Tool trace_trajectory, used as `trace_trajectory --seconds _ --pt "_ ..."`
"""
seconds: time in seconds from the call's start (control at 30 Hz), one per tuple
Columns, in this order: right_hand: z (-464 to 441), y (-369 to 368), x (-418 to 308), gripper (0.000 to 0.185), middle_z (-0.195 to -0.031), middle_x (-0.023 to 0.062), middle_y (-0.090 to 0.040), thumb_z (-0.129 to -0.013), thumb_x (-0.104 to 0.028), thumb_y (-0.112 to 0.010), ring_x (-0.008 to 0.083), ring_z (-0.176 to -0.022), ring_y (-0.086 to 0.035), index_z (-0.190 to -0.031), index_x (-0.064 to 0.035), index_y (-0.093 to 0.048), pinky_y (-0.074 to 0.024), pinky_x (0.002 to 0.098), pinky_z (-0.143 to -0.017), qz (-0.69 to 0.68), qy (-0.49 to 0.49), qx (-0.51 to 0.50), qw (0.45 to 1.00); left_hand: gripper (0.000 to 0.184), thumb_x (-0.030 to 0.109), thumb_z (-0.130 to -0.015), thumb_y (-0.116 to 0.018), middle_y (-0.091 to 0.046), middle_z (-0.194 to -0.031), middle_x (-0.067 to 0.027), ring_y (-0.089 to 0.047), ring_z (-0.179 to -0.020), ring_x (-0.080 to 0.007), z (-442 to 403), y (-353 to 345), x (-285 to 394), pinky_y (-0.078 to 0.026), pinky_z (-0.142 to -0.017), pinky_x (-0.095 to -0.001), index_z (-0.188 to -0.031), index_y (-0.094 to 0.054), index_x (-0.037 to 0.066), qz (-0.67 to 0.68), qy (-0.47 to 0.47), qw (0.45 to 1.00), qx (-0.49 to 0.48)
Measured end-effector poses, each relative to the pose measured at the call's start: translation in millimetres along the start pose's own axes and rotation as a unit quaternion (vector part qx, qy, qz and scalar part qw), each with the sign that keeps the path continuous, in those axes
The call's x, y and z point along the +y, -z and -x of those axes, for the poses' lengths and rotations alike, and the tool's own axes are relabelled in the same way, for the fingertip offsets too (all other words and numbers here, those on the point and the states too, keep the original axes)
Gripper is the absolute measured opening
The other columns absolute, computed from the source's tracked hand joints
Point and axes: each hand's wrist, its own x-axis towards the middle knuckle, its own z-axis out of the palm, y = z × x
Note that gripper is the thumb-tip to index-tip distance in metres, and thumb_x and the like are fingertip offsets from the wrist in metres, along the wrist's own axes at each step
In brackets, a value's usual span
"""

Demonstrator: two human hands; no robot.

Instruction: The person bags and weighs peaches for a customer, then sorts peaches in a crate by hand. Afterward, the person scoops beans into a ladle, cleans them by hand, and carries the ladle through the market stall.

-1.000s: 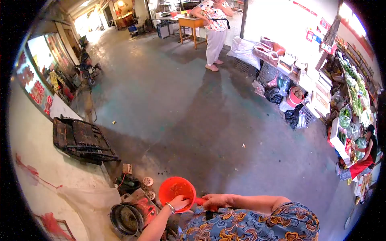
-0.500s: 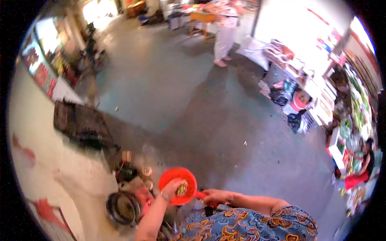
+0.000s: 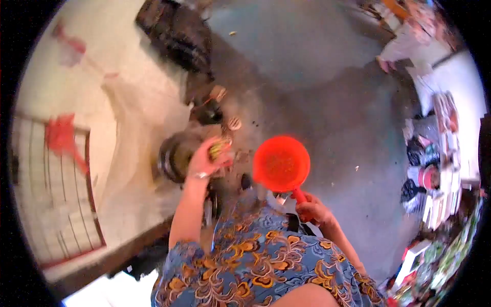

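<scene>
My left hand [image 3: 208, 157], with a bracelet at the wrist, is closed round some small yellow-green pieces [image 3: 219, 149] that I cannot make out exactly. It is between a dark round pan [image 3: 176, 156] and a red plastic scoop [image 3: 282, 163]. Wrapped round the scoop's handle is my right hand [image 3: 314, 210]. The scoop's bowl faces up, and small bits show at its bottom.
Perforated bricks [image 3: 218, 92] lie near the pan. A dark rack [image 3: 176, 36] leans by the pale wall on the left. At the upper right stands a person [image 3: 406, 43]. Bags and a red bucket [image 3: 428, 177] line the right side.
The view has turned left and down. My left hand has come out of the scoop with the yellow-green pieces and moved left, near the pan. My right hand still holds the scoop.
</scene>
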Motion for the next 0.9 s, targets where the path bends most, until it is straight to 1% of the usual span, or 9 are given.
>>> trace_trajectory --seconds 0.07,0.1,0.23,0.37,0.53,0.6,0.73,0.83,0.9 --pt "-25.1 9.4 25.3 0.044 -0.075 -0.0023 -0.054 -0.079 -0.016 -0.063 0.0095 -0.055 -0.050 -0.121 -0.0088 -0.053 -0.0401 0.0236 -0.044 -0.005 0.031 -0.005 0.999 0.020 0.026 -0.092 -0.054 -0.058 -0.072 -0.0030 -0.053 -0.061 -0.0141 17.9 36.3 32.3 -0.044 -0.054 -0.0277 -0.084 -0.057 0.008 0.007 -0.077 0.996 -0.043" --pt "-20.5 -5.4 16.1 0.041 -0.073 -0.0028 -0.054 -0.080 -0.020 -0.063 0.0091 -0.055 -0.048 -0.119 -0.0112 -0.055 -0.0393 0.0238 -0.045 0.028 0.015 0.050 0.998 0.016 0.022 -0.091 -0.054 -0.058 -0.070 -0.0019 -0.053 -0.062 -0.0119 21.7 44.4 38.6 -0.043 -0.053 -0.0261 -0.080 -0.057 0.010 -0.029 -0.174 0.978 0.110" --pt "-16.9 -38.9 -17.1 0.040 -0.075 -0.0018 -0.050 -0.075 -0.015 -0.062 0.0077 -0.057 -0.048 -0.113 -0.0046 -0.055 -0.0390 0.0229 -0.046 0.022 0.055 0.000 0.998 0.019 0.028 -0.090 -0.056 -0.063 -0.091 -0.0034 -0.059 -0.078 -0.0181 36.0 154.2 78.0 -0.049 -0.062 -0.0318 -0.100 -0.059 0.012 -0.058 -0.206 0.949 0.232" --pt "-30.7 -49.4 -14.1 0.031 -0.068 -0.0014 -0.047 -0.078 -0.015 -0.060 0.0064 -0.050 -0.043 -0.107 -0.0068 -0.051 -0.0330 0.0214 -0.041 0.002 0.043 0.017 0.999 0.044 0.028 -0.085 -0.059 -0.051 -0.131 -0.0114 -0.051 -0.113 -0.0312 34.1 192.1 105.1 -0.040 -0.095 -0.0484 -0.125 -0.055 0.008 -0.214 0.060 0.918 0.328" --pt "-54.3 -40.2 6.5 0.029 -0.064 -0.0021 -0.046 -0.080 -0.016 -0.060 0.0067 -0.048 -0.042 -0.107 -0.0080 -0.052 -0.0316 0.0207 -0.041 -0.029 0.051 -0.023 0.998 0.039 0.019 -0.086 -0.058 -0.052 -0.128 -0.0134 -0.053 -0.110 -0.0329 -39.8 219.0 69.7 -0.042 -0.092 -0.0441 -0.122 -0.057 0.006 -0.717 -0.301 0.543 0.319" --pt "-65.9 -31.5 16.2 0.029 -0.064 -0.0024 -0.046 -0.080 -0.017 -0.060 0.0066 -0.048 -0.043 -0.107 -0.0078 -0.052 -0.0316 0.0205 -0.041 0.001 0.054 -0.029 0.998 0.028 0.015 -0.089 -0.056 -0.060 -0.112 -0.0127 -0.058 -0.103 -0.0302 -10.5 43.3 28.6 -0.048 -0.086 -0.0382 -0.115 -0.059 0.005 -0.731 -0.332 0.555 0.219" --pt "-75.7 -14.9 30.8 0.030 -0.064 -0.0031 -0.047 -0.081 -0.019 -0.061 0.0065 -0.048 -0.043 -0.106 -0.0069 -0.052 -0.0318 0.0201 -0.042 0.035 0.044 -0.036 0.998 0.028 0.012 -0.085 -0.060 -0.059 -0.107 -0.0176 -0.057 -0.096 -0.0363 -23.7 -68.3 -28.9 -0.047 -0.087 -0.0410 -0.111 -0.060 0.003 -0.799 -0.357 0.462 -0.142" --pt "-55.3 -17.8 18.4 0.030 -0.065 -0.0031 -0.046 -0.080 -0.018 -0.061 0.0057 -0.050 -0.043 -0.107 -0.0064 -0.052 -0.0316 0.0199 -0.042 0.038 0.038 -0.035 0.998 0.033 0.019 -0.081 -0.065 -0.057 -0.113 -0.0163 -0.055 -0.102 -0.0351 -61.1 -86.0 -63.0 -0.045 -0.091 -0.0443 -0.111 -0.062 0.007 -0.838 -0.339 0.361 -0.230" --pt "-51.7 -11.0 23.6 0.029 -0.065 -0.0026 -0.046 -0.080 -0.017 -0.061 0.0062 -0.050 -0.043 -0.106 -0.0063 -0.052 -0.0316 0.0203 -0.042 0.021 0.047 -0.046 0.998 0.043 0.027 -0.075 -0.068 -0.053 -0.122 -0.0153 -0.050 -0.112 -0.0351 -73.3 -107.0 -81.8 -0.040 -0.095 -0.0496 -0.114 -0.062 0.012 -0.959 -0.153 0.089 -0.221"
